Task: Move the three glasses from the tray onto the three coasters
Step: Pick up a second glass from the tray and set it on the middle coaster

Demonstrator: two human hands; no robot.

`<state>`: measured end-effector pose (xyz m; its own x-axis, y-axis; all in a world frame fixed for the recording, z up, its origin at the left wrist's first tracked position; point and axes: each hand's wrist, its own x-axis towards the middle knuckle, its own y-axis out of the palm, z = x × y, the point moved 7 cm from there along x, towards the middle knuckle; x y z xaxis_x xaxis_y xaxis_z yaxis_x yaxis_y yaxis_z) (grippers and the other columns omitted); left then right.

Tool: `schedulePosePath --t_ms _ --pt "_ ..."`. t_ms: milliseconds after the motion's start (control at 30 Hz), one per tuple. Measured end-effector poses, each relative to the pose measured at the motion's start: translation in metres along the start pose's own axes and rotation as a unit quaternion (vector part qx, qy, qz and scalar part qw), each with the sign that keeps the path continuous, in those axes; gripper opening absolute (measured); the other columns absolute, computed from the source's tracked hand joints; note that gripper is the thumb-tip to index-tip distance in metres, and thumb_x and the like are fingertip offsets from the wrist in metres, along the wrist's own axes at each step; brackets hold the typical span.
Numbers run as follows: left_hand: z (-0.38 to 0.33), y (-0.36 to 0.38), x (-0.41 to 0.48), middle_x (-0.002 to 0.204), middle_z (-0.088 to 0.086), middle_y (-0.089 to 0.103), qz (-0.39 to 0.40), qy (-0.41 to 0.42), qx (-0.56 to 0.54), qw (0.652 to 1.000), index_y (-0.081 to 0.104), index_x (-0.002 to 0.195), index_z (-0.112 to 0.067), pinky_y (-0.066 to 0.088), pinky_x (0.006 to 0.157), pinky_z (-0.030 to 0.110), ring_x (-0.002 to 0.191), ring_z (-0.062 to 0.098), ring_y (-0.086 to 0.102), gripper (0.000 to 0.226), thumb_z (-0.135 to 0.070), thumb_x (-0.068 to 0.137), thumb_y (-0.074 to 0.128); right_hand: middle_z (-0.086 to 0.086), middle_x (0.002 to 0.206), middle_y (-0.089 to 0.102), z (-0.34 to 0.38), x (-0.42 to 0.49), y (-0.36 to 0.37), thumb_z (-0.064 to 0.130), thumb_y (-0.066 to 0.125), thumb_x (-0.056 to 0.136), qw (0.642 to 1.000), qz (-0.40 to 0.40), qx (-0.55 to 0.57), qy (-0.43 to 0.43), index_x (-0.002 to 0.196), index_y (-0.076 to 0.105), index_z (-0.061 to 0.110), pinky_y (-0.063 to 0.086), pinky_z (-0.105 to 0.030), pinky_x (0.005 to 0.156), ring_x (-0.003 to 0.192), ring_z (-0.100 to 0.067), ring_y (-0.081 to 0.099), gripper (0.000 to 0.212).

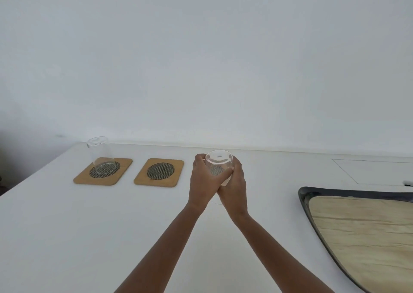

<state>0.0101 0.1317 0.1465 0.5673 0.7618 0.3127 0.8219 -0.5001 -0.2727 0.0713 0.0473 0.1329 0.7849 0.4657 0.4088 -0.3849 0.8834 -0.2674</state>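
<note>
A clear glass (101, 155) stands on the left coaster (103, 170), a tan mat with a dark mesh circle. The middle coaster (159, 172) has nothing on it. Both my left hand (203, 178) and my right hand (233, 181) are wrapped around a second clear glass (219, 162), upright, right of the middle coaster. Dark mesh shows through that glass, so the third coaster lies under it, mostly hidden by my hands. I cannot tell if the glass touches it. The tray (304, 200), dark-rimmed with a wood-grain floor, lies at the right; no glass shows on its visible part.
Everything rests on a white table (67, 236) against a white wall. A thin rectangular outline (368, 172) is set in the tabletop behind the tray. The table's left edge runs diagonally at the far left.
</note>
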Motion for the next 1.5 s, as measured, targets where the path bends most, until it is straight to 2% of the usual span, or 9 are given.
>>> schedulePosePath --t_ms 167,300,433,667,833,967,1133,1267,1500 --pt "0.015 -0.023 0.011 0.115 0.009 0.054 0.076 0.03 0.061 0.995 0.042 0.118 -0.011 0.042 0.081 0.025 0.1 0.018 0.054 0.049 -0.035 0.082 0.064 -0.005 0.125 0.056 -0.007 0.013 0.025 0.014 0.081 0.066 0.999 0.031 0.02 0.011 0.132 0.039 0.008 0.04 -0.033 0.101 0.122 -0.022 0.048 0.078" --pt "0.036 -0.051 0.017 0.124 0.013 0.051 0.08 0.075 0.178 0.978 0.041 0.122 -0.009 0.039 0.093 0.033 0.116 0.025 0.047 0.045 -0.039 0.09 0.049 0.017 0.103 0.053 -0.008 0.024 0.044 0.015 0.08 0.068 0.996 0.08 0.039 0.024 0.129 0.043 0.009 0.037 -0.014 0.087 0.109 -0.012 0.051 0.071" --pt "0.075 -0.078 0.019 0.127 0.015 0.049 0.053 0.048 0.257 0.964 0.04 0.125 -0.004 0.035 0.1 0.039 0.12 0.03 0.045 0.076 -0.062 0.077 0.025 0.001 0.115 0.056 -0.016 0.037 0.067 0.004 0.078 0.069 0.986 0.136 0.091 0.032 0.127 0.042 0.011 0.04 -0.025 0.098 0.115 -0.016 0.053 0.069" --pt "0.157 -0.108 0.03 0.139 0.024 0.039 0.062 -0.03 0.387 0.919 0.032 0.133 0.0 0.028 0.107 0.054 0.132 0.038 0.033 0.089 -0.062 0.071 0.016 -0.01 0.124 0.05 -0.024 0.063 0.106 -0.007 0.07 0.073 0.969 0.213 0.114 0.052 0.125 0.041 0.013 0.041 -0.035 0.102 0.116 -0.022 0.052 0.062" --pt "0.195 -0.126 0.041 0.142 0.029 0.035 0.066 -0.06 0.408 0.908 0.03 0.136 0.002 0.026 0.107 0.058 0.134 0.042 0.03 0.097 -0.068 0.07 0.015 -0.008 0.122 0.051 -0.03 0.078 0.133 -0.007 0.069 0.075 0.965 0.229 0.114 0.054 0.129 0.039 0.009 0.044 -0.006 0.086 0.115 -0.018 0.051 0.064" --pt "0.215 -0.135 0.052 0.144 0.029 0.032 0.056 -0.064 0.408 0.909 0.028 0.137 0.001 0.024 0.11 0.054 0.135 0.04 0.03 0.101 -0.073 0.071 0.008 -0.009 0.123 0.05 -0.033 0.092 0.159 -0.006 0.07 0.074 0.961 0.24 0.124 0.057 0.123 0.041 0.016 0.036 -0.026 0.099 0.118 -0.021 0.049 0.061" --pt "0.22 -0.137 0.065 0.153 0.017 0.019 0.05 -0.036 0.411 0.91 0.018 0.142 -0.007 0.013 0.115 0.045 0.142 0.028 0.016 0.096 -0.066 0.066 0.008 -0.006 0.123 0.05 -0.039 0.105 0.197 -0.006 0.069 0.074 0.957 0.253 0.129 0.053 0.119 0.04 0.021 0.035 -0.029 0.103 0.124 -0.023 0.046 0.06" --pt "0.225 -0.137 0.073 0.154 0.011 0.017 0.047 -0.027 0.412 0.909 0.017 0.142 -0.01 0.011 0.116 0.04 0.143 0.021 0.013 0.096 -0.066 0.065 0.004 -0.004 0.125 0.049 -0.042 0.115 0.221 -0.004 0.072 0.073 0.957 0.254 0.127 0.052 0.127 0.039 0.013 0.034 -0.036 0.11 0.128 -0.024 0.043 0.066" --pt "0.23 -0.134 0.08 0.155 0.006 0.016 0.055 -0.02 0.431 0.9 0.018 0.142 -0.011 0.009 0.117 0.036 0.143 0.016 0.012 0.097 -0.065 0.064 -0.001 -0.011 0.13 0.049 -0.048 0.126 0.244 0.002 0.075 0.072 0.965 0.232 0.111 0.047 0.127 0.039 0.011 0.037 -0.033 0.107 0.127 -0.024 0.045 0.066"
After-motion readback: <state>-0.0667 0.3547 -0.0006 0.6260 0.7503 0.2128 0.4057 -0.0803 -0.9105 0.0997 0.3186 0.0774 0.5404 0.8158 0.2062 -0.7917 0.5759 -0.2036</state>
